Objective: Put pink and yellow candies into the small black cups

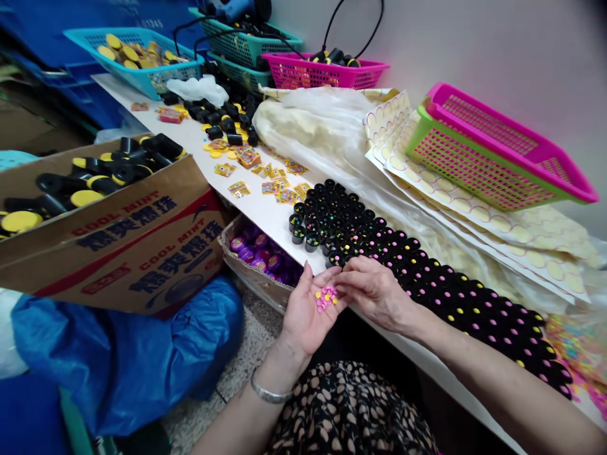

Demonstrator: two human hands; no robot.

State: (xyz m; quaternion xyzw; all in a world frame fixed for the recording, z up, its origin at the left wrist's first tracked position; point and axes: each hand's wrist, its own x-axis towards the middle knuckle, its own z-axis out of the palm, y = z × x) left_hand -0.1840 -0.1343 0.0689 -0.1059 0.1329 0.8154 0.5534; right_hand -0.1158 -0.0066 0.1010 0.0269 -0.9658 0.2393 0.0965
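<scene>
While my left hand lies cupped under pink and yellow beads (too many to count), my right hand pinches one.

We see rows of small cups along the bench's near edge, with sticker sheets behind them under a tilted basket. Off the near edge sits a cardboard box. Three baskets crowd the far corner, and packets lie mid-bench.
</scene>
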